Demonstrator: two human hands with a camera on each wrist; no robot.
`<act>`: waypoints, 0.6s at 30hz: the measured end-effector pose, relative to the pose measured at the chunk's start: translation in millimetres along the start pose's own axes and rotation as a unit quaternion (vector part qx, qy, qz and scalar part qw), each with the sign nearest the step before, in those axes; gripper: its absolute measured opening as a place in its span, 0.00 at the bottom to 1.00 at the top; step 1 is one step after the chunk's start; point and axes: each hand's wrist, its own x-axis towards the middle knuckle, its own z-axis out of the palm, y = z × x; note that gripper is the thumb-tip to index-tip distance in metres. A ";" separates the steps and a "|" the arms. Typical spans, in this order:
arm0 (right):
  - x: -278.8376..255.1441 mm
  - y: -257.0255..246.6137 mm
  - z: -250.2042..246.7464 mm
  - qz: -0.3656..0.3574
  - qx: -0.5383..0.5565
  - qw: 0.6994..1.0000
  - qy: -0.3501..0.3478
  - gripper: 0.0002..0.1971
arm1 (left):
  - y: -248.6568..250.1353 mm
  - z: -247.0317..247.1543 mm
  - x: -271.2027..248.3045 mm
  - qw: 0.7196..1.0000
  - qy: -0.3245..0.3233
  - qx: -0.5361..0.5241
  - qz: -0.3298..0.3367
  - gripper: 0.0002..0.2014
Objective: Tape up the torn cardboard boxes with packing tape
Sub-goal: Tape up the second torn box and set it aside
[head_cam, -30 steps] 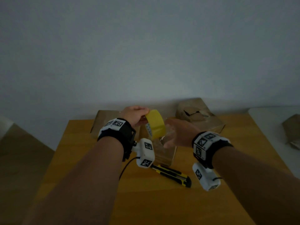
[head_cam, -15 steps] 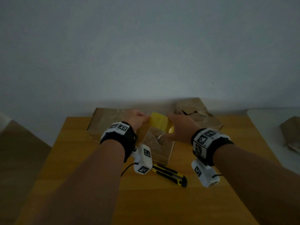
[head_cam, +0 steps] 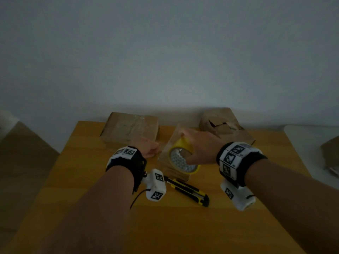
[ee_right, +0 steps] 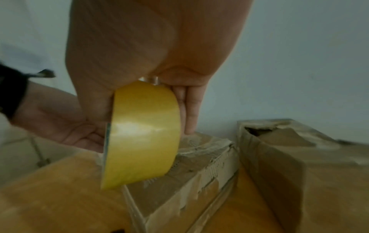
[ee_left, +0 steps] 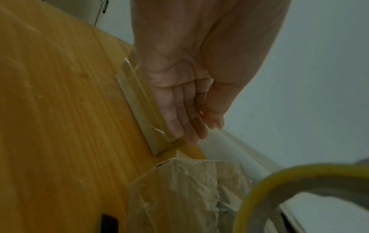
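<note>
My right hand [head_cam: 200,149] grips the yellow packing tape roll [head_cam: 180,158] from above, thumb on one side and fingers on the other [ee_right: 143,130]. The roll stands on edge on a small torn cardboard box [ee_right: 189,181] in the middle of the table. My left hand [head_cam: 149,150] is just left of that box. In the left wrist view its thumb and nearly straight fingers [ee_left: 189,110] seem to pinch the tape's free end. A pale strip runs from them toward the roll's rim [ee_left: 279,181]. The small box's top is mostly hidden in the head view.
A taped cardboard box [head_cam: 130,129] lies at the back left of the wooden table [head_cam: 91,180]. At the back right is a box with a torn top [head_cam: 225,129]. A yellow-black utility knife [head_cam: 187,189] lies in front of the small box. A white surface [head_cam: 311,143] adjoins on the right.
The roll passed from my left hand to my right, then came down toward me onto the small box. My left hand dropped to the box's left side.
</note>
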 end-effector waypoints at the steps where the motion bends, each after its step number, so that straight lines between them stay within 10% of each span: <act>1: -0.4 -3.7 -1.2 -0.021 -0.017 1.000 -0.002 0.33 | -4.9 -0.5 1.7 1.000 0.008 0.005 -0.007 0.08; 18: 23.3 -14.8 14.5 -0.077 -0.136 0.987 -0.037 0.27 | -41.4 10.4 27.9 0.994 0.080 0.073 -0.011 0.12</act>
